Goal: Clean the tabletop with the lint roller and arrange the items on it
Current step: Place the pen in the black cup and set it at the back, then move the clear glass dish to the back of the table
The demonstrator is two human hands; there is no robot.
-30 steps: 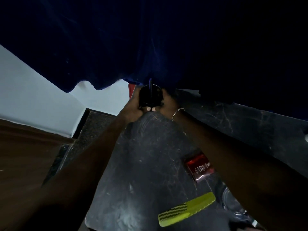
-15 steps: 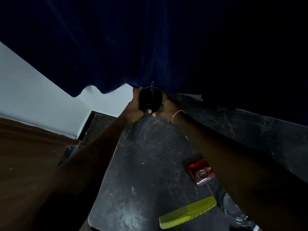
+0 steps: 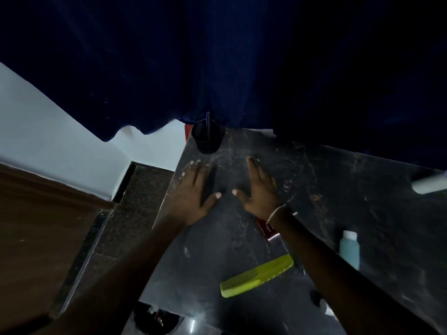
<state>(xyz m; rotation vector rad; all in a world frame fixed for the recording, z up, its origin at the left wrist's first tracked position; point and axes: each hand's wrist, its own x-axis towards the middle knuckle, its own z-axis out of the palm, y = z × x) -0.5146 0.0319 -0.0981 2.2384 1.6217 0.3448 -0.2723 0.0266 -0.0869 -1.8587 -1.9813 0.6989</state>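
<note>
A black cup (image 3: 207,139) with a dark blue pen in it stands at the far left corner of the dark scratched tabletop (image 3: 338,189). My left hand (image 3: 193,192) and my right hand (image 3: 260,189) hover flat, fingers spread, just in front of the cup, holding nothing. A yellow-green comb (image 3: 256,275) lies near the front. A red box (image 3: 267,229) is partly hidden under my right wrist. A teal bottle (image 3: 349,249) with a white cap lies right of my right arm. A white cylinder (image 3: 429,184) shows at the right edge; I cannot tell if it is the lint roller.
A dark blue curtain (image 3: 217,56) hangs over the back of the table and touches the cup. The table's left edge drops to a speckled floor (image 3: 135,201) and white wall. A dark round object (image 3: 154,320) sits below the front edge.
Both hands have let go of the black cup, which now stands in the corner, and have drawn back toward me with fingers spread. The view shifted, showing more of the table's right side.
</note>
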